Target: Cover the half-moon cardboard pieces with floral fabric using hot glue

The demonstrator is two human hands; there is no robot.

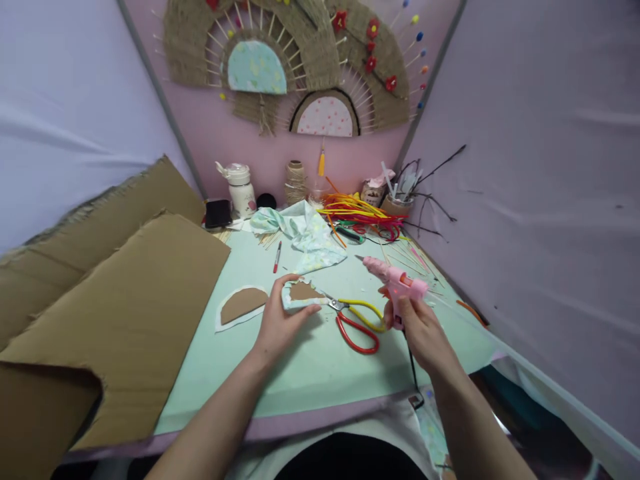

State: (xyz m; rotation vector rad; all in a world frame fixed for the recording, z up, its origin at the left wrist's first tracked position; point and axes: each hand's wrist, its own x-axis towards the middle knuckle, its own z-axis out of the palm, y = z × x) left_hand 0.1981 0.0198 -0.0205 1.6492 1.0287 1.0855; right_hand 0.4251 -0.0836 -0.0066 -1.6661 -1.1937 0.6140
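Observation:
My left hand (286, 312) grips a small half-round cardboard piece (304, 291) whose edges are wrapped in pale floral fabric. In my right hand (410, 313) is a pink glue gun (397, 281), its nozzle pointing left and slightly up, apart from the cardboard piece. Between the hands, scissors (356, 320) with one yellow and one red handle lie on the table, blades partly hidden by the piece. Left of my left hand rests another half-round cardboard piece (244, 305) on white fabric. A black cord hangs below the glue gun.
Large cardboard sheets (135, 300) lean over the table's left side. Crumpled floral fabric (310, 233), a red-tipped pen (277, 257) and colourful pipe cleaners (360, 210) lie farther back. A white bottle (241, 192), a twine spool (295, 183) and a jar with twigs (399, 202) stand along the back.

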